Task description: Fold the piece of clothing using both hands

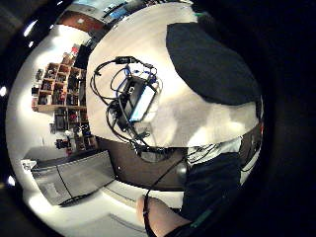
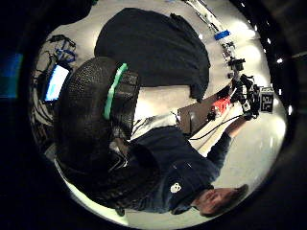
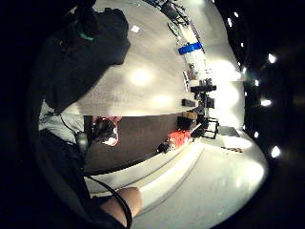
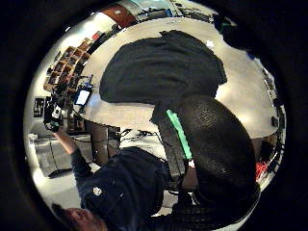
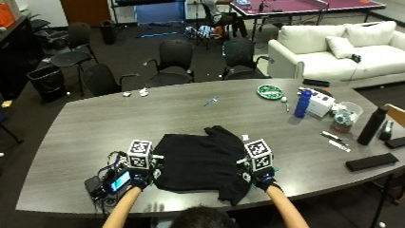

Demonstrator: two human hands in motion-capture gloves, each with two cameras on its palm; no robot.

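A black piece of clothing (image 5: 196,164) lies partly spread on the grey table (image 5: 95,123), near the front edge before the person. My left hand (image 5: 140,178) hovers at its left side and my right hand (image 5: 259,178) at its right side. Neither holds any cloth. Each thumb-side palm view has a gloved thumb (image 2: 96,120) (image 4: 211,139) in front, with the clothing (image 2: 153,48) (image 4: 159,67) flat on the table beyond it. The clothing (image 1: 212,64) (image 3: 76,57) also appears in both little finger side views, apart from the hands.
A small device with a lit screen and tangled cables (image 5: 110,183) (image 1: 138,98) sits just left of my left hand. At the right are a blue bottle (image 5: 303,103), a white box (image 5: 321,102), a green plate (image 5: 271,91), a black bottle (image 5: 370,126) and a black case (image 5: 370,161). Chairs (image 5: 176,57) line the far side.
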